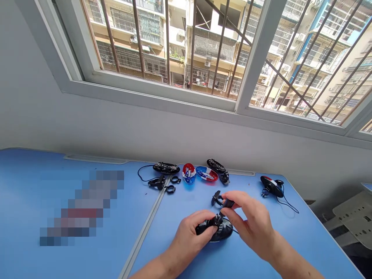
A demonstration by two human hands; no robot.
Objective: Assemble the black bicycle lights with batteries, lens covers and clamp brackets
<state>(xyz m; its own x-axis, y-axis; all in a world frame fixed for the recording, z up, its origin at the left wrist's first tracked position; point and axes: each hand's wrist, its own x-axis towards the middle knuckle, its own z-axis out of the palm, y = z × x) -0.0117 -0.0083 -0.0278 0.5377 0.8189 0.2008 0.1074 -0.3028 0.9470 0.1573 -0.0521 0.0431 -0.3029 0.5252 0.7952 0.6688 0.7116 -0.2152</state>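
Note:
Near the front of the blue table, my left hand point(195, 236) is closed on a black oval device point(223, 231), its thumb and fingers around a black bracket on top. My right hand point(250, 221) pinches a small black part point(228, 203) just above that bracket. Whether the part touches the bracket is hard to tell. A black clamp piece point(216, 198) shows just left of the right fingertips. A thin black cable runs from the device under the right hand.
Along the table's point(162, 248) back edge lie a black oval unit point(166, 167) with a cable, black ring clamps point(170, 189), two red-and-blue shells point(189, 173) point(206, 174) and another black unit point(216, 166). A finished-looking device point(272, 186) lies at right. A blurred patch covers the left.

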